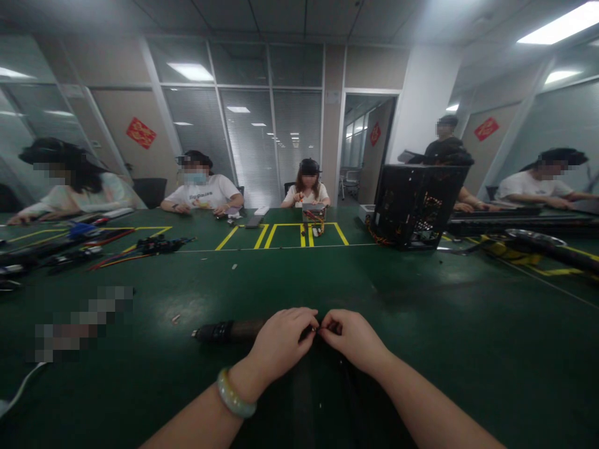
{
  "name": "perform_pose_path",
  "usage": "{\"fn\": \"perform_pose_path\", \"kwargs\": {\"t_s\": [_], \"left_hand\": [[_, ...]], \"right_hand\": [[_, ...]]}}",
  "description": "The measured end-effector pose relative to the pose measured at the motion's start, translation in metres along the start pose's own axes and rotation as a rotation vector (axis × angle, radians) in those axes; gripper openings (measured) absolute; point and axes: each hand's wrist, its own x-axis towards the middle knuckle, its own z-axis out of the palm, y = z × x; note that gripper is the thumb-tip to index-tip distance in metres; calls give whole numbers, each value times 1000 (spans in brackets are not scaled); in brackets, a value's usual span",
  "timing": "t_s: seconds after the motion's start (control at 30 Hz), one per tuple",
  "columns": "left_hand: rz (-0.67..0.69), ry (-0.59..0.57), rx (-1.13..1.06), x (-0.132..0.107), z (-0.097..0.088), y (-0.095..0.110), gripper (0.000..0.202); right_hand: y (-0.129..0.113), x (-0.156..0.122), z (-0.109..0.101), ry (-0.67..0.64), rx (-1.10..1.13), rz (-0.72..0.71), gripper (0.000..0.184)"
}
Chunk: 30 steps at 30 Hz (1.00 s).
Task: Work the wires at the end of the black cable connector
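Note:
My left hand and my right hand meet fingertip to fingertip near the front of the green table. Both are closed in a pinch on a small part between them, too small to name. A dark cylindrical sleeve or cable bundle lies on the table and runs left from under my left hand. A pale green bangle circles my left wrist. A dark strip runs toward me between my forearms.
A black open computer case stands at the right back. Cable bundles lie at the left. Yellow tape lines mark the table's far middle. Several people sit around the far and side edges. Small scraps lie near the sleeve.

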Motion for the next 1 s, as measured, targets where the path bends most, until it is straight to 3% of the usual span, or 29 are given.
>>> {"fn": "perform_pose_path", "kwargs": {"t_s": [0.3,0.47,0.77,1.0], "left_hand": [[-43,-8,3,0,1,-1,24],[-48,-18,6,0,-1,0,13],[-50,0,17,-1,2,0,19],[-34,-17,-19,0,3,-3,10]], "right_hand": [[2,0,-1,-9,27,-14,9],[2,0,0,-18,39,-10,9],[3,1,0,-28,36,-13,8],[2,0,-1,-37,41,-1,9]]}}
